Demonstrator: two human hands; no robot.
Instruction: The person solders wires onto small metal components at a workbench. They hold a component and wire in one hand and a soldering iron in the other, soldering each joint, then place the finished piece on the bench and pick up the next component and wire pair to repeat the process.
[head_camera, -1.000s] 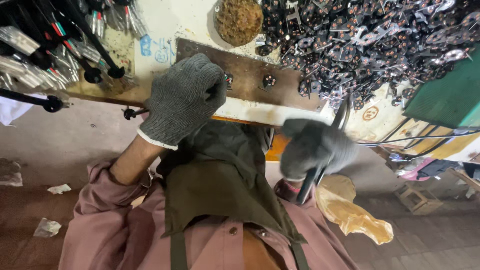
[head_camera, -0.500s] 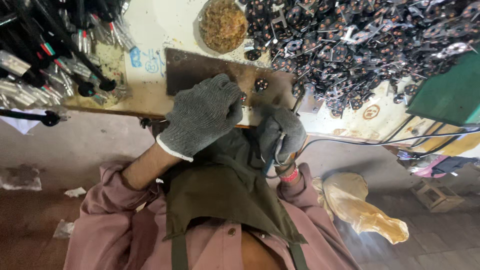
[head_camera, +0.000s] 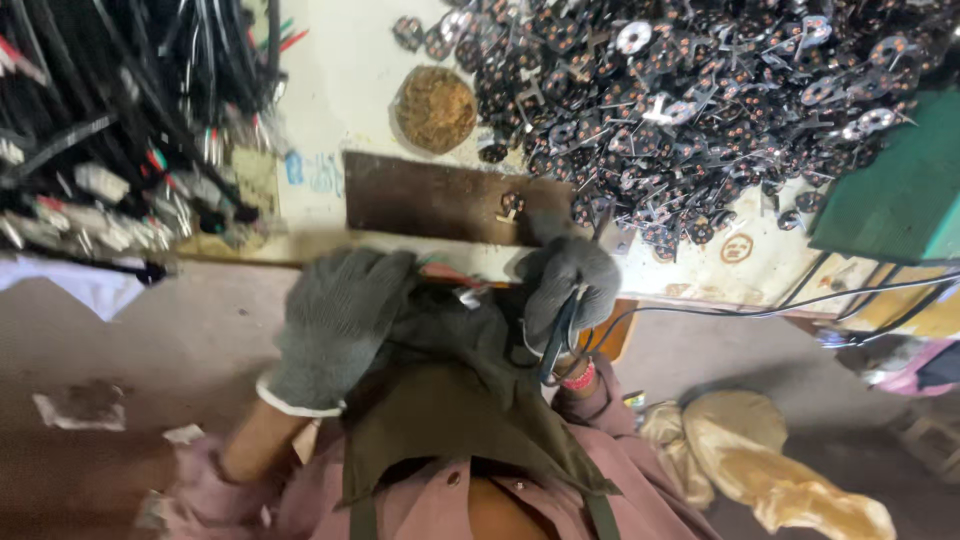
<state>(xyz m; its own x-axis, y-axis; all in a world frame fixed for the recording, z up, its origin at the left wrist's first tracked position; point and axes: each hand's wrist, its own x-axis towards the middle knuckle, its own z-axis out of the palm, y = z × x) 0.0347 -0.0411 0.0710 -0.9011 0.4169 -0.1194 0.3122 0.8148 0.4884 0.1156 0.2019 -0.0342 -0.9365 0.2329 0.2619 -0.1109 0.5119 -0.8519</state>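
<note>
Hands now lower vs. 1 s ago: left hand (head_camera: 335, 325) off the brown board (head_camera: 440, 198), fingers loosely curled, empty; right hand (head_camera: 567, 290) fingers gripping a dark tool (head_camera: 556, 345) w/ cable.

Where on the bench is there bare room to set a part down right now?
Bare pale benchtop lies between the black cable bundle and the round brown pad. The dark rectangular plate is mostly bare. Right of the pad, the heap of small dark metal parts crowds everything.
</note>
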